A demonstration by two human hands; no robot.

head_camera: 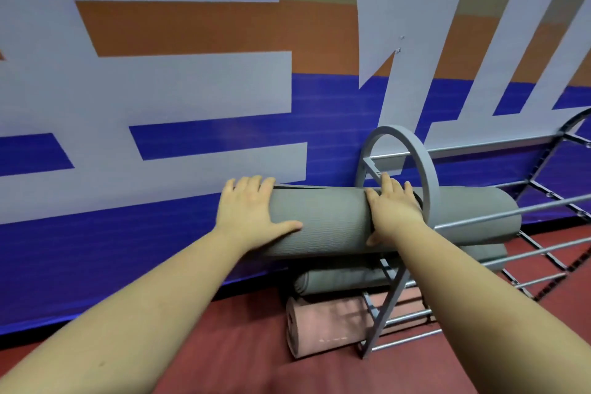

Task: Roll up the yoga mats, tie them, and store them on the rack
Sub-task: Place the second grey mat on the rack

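A rolled grey yoga mat (pixel 332 221) lies horizontally through the arched end frame of a grey metal rack (pixel 425 166), its right part resting on the top bars. My left hand (pixel 249 211) is wrapped over the mat's left end, thumb on the front. My right hand (pixel 393 205) grips the mat's middle, just left of the arch. I see no tie on this mat.
Lower in the rack lie another rolled grey mat (pixel 339 281) and a rolled pink mat (pixel 326 326) near the red floor (pixel 240 345). A wall (pixel 160 89) painted blue, orange and white stands right behind the rack. The rack's bars (pixel 511 214) run off to the right.
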